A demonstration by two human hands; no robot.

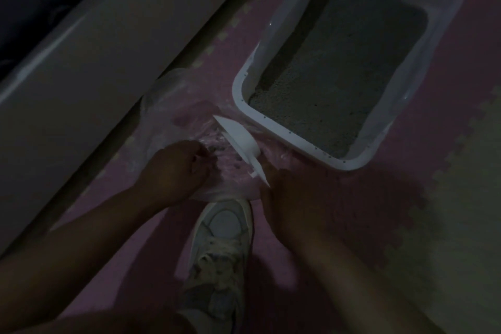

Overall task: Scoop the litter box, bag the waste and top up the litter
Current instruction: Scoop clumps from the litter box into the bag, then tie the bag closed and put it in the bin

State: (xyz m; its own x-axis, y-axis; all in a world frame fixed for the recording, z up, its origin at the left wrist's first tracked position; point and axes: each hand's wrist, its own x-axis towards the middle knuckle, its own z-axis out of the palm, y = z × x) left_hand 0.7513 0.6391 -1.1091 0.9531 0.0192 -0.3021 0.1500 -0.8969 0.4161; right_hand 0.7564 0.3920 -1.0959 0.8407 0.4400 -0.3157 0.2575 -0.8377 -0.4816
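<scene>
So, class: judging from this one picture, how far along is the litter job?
Scooping looks partly done: dark clumps already lie inside the clear bag on the mat. In hand: the left hand grips the bag's edge while the right hand holds the white scoop at its mouth. Left: closing the bag and topping up the litter box; no fresh litter supply is visible.

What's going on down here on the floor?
A person is cleaning a litter box. The left hand grips a clear plastic bag lying on the pink mat, while the right hand holds a white scoop over the bag. Some dark bits show inside the bag.
</scene>
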